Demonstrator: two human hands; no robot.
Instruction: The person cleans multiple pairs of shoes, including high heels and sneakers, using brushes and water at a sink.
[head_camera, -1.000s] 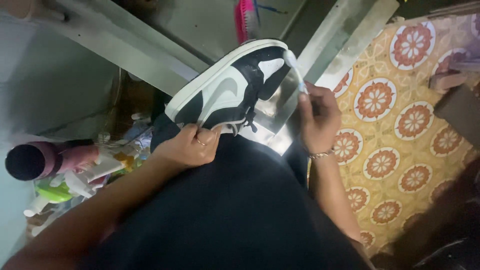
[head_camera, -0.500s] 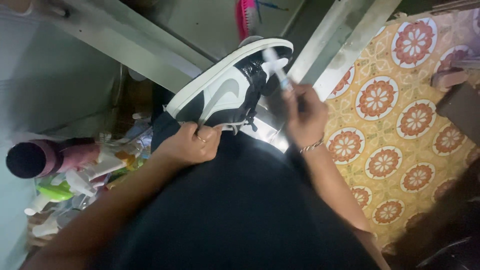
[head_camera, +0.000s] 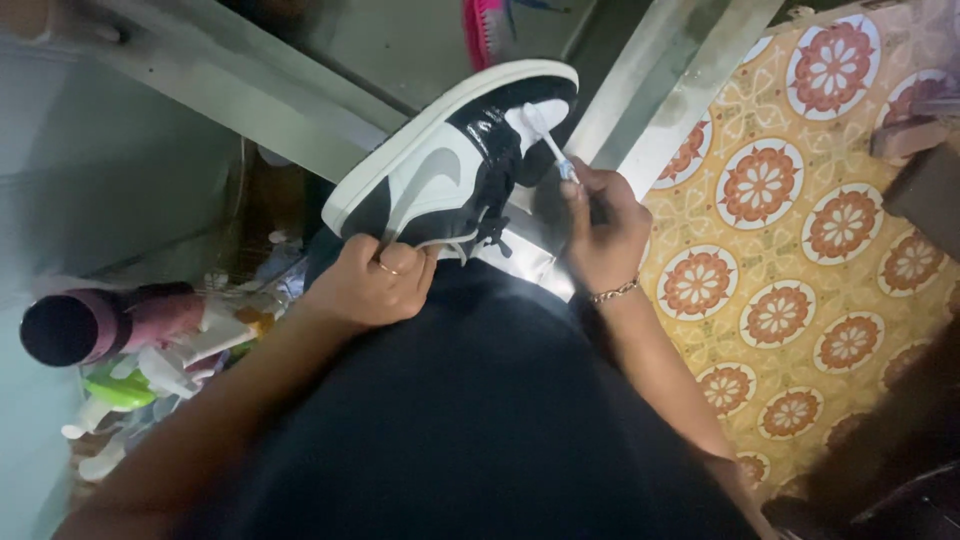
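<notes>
The left hand (head_camera: 372, 288) grips the heel of the black-and-white sneaker (head_camera: 450, 165) on the lap; just beside it, the right hand (head_camera: 603, 225) pinches a small white brush (head_camera: 548, 142) against the toe. Short, light strokes would suit, sneaker held steady.

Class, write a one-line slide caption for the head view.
Left hand steadies a black-and-white sneaker; right hand brushes its toe.

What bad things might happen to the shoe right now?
The sneaker rests on the lap, held only at its heel end by the left hand, so it might tip or slip off. The right hand works a small white brush on the white toe; a stray stroke could smear dirt onto the glossy black panel.
</notes>
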